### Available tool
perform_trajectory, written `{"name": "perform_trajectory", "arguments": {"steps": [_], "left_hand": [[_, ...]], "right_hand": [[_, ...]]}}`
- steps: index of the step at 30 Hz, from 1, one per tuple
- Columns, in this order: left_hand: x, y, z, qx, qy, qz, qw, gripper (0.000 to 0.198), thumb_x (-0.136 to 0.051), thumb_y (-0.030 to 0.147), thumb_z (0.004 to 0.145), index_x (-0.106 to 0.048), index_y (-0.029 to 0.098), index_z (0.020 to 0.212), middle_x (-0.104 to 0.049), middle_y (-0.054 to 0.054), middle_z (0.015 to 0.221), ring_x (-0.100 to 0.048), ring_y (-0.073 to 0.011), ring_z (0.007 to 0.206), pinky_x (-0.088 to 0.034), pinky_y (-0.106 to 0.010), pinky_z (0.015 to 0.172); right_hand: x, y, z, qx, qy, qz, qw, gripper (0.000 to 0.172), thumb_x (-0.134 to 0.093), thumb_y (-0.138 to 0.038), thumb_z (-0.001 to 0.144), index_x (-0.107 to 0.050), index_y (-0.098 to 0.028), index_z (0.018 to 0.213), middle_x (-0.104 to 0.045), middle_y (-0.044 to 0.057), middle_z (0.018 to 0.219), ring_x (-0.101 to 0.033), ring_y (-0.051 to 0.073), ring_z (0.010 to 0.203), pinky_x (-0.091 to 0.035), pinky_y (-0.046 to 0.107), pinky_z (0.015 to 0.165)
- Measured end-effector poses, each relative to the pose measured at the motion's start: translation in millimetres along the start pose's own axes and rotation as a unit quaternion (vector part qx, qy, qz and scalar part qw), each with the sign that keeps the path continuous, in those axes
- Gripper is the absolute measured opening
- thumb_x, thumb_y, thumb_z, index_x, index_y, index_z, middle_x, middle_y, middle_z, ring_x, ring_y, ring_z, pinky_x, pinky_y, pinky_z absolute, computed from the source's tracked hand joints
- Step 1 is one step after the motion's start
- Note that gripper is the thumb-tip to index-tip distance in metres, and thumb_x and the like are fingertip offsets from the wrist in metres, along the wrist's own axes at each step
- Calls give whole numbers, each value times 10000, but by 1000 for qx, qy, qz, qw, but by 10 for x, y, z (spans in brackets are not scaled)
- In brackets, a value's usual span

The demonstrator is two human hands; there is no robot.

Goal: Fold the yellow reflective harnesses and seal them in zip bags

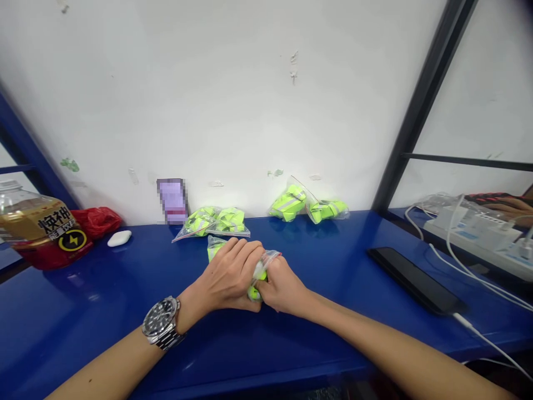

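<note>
A clear zip bag [257, 280] with a neon-yellow reflective strap inside is squeezed between my two hands above the blue table. My left hand [233, 273], with a metal watch [161, 322] on its wrist, is wrapped over the bag's left part and hides much of it. My right hand [285, 286] is closed in a fist on the bag's right end, by the red seal strip. Just beyond my hands lie two more bagged neon straps [227, 220] against the wall, and farther right another pair of such bags [291, 203].
At the left stand a large drink bottle [45, 225], a red plastic bag [97, 221] and a white earbud case [119, 238]. A phone [172, 201] with a lit screen leans on the wall. At right lie a black phone [416, 280] on a cable and a power strip [483, 236].
</note>
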State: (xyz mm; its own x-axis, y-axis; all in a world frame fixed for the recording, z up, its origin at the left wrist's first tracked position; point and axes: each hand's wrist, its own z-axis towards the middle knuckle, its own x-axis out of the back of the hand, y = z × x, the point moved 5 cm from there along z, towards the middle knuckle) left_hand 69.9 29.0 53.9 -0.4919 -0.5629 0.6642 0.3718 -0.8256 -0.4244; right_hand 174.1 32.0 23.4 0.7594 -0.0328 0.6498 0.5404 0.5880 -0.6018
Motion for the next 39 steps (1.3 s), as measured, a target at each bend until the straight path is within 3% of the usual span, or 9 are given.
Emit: {"name": "perform_trajectory", "arguments": {"steps": [7,12,16,19,21,26,29,34,39], "left_hand": [[-79,77,32,16,-16,-13,1000,599,-603,431,663,-494,67,1127,-634,-194,1052,-588,-354,929,-440,-506,850],[-53,-30,32,30,-93,-21,995,767,-628,489,712,-399,76,1316,-551,-214,1268,-465,-396,1198,-313,-571,1019],[-27,-207,-28,73,-149,5,986,859,-644,456,711,-310,83,1409,-505,-219,1323,-492,-374,1167,-377,-520,977],[-32,-273,-64,108,-136,13,985,795,-623,343,664,-362,52,1356,-551,-211,1242,-534,-344,1092,-422,-467,931],[-58,-253,-62,105,-131,20,986,707,-613,322,644,-434,57,1275,-577,-200,1187,-543,-339,1057,-429,-459,911],[-114,-106,-8,30,-122,38,991,450,-595,396,742,-529,91,1065,-622,-161,1011,-560,-315,911,-431,-471,836],[-99,-49,5,-4,-99,31,995,362,-524,402,829,-536,91,1015,-622,-135,919,-550,-275,805,-422,-467,787],[-32,-4,28,-11,-61,7,998,255,-418,311,881,-531,110,991,-627,-114,855,-543,-244,735,-407,-464,771],[14,10,53,85,-21,-27,996,389,-557,357,782,-486,137,1095,-638,-126,940,-591,-288,848,-434,-437,764]], "right_hand": [[-21,127,-6,-108,20,-135,985,20,-541,-162,708,-540,-179,698,-619,33,703,-497,142,596,-324,262,561],[119,9,77,-13,-7,-93,996,65,-569,-138,703,-594,-164,757,-658,27,758,-561,144,655,-357,229,557],[240,-50,70,-24,-61,14,998,97,-568,-170,760,-614,-160,845,-600,-29,565,-551,113,489,-360,195,463],[217,-31,21,-59,-81,99,990,142,-487,-210,852,-613,-162,897,-566,-48,486,-570,109,411,-388,177,432],[164,-12,2,-44,-80,102,991,212,-422,-174,865,-572,-167,715,-531,-46,448,-542,95,376,-357,167,410],[65,-15,9,101,14,-29,994,280,-455,-56,697,-350,-173,466,-399,-43,422,-316,69,415,-210,225,457],[-36,-5,22,121,29,-98,987,234,-490,-53,625,-368,-170,464,-419,-29,469,-282,86,480,-209,255,501],[-85,-11,65,61,21,-171,983,194,-533,-101,655,-451,-165,491,-468,-8,520,-305,96,499,-228,261,518],[207,-153,80,92,-15,-122,988,185,-570,-158,734,-553,-168,551,-495,-22,536,-349,90,495,-259,237,519]]}}
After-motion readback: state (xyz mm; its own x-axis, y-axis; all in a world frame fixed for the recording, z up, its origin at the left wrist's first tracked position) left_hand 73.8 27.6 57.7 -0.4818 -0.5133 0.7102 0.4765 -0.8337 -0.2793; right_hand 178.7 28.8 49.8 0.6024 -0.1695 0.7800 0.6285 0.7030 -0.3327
